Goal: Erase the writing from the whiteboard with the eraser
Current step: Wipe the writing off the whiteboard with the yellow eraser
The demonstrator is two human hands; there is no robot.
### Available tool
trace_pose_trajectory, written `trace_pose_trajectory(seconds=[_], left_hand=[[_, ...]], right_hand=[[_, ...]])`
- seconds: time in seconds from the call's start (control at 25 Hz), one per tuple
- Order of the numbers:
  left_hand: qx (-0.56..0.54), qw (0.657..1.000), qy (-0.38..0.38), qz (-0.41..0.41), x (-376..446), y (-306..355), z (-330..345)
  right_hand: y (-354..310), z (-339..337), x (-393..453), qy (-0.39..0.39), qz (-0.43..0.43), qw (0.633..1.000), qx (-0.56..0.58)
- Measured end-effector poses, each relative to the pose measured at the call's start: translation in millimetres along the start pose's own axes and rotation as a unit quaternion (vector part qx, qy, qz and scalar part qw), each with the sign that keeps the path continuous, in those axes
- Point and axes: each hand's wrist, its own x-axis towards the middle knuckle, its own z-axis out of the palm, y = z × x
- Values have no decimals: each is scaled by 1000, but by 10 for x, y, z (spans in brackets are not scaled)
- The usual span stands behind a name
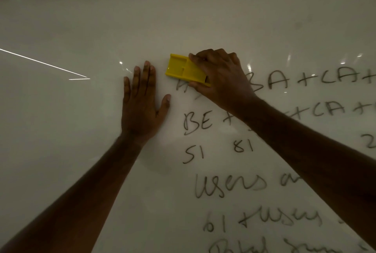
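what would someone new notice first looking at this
The yellow eraser stands out near the middle, gripped by the right hand at the top left of the dark handwriting that fills the whiteboard's right side. Just left of it, the left hand lies flat, fingers spread.

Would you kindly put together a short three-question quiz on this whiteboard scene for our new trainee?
1. True or false: the left hand lies flat and open on the whiteboard.
2. Which hand grips the yellow eraser?
A. left
B. right
C. both
3. Fill in: the eraser sits at the ____ line of the writing.

Key:
1. True.
2. B, the right hand.
3. Top; the lines below it are not yet erased.
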Motion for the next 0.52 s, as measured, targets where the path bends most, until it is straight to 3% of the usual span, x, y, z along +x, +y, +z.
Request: trace_pose_trajectory(seconds=[0.28, 0.52], left_hand=[[9, 1000, -4, 10, -9, -26, -7], [16, 1000, -20, 7, -4, -14, -14]], right_hand=[[-44, -55, -243, -36, -30, 999, -8], [303, -325, -394, -75, -46, 996, -25]])
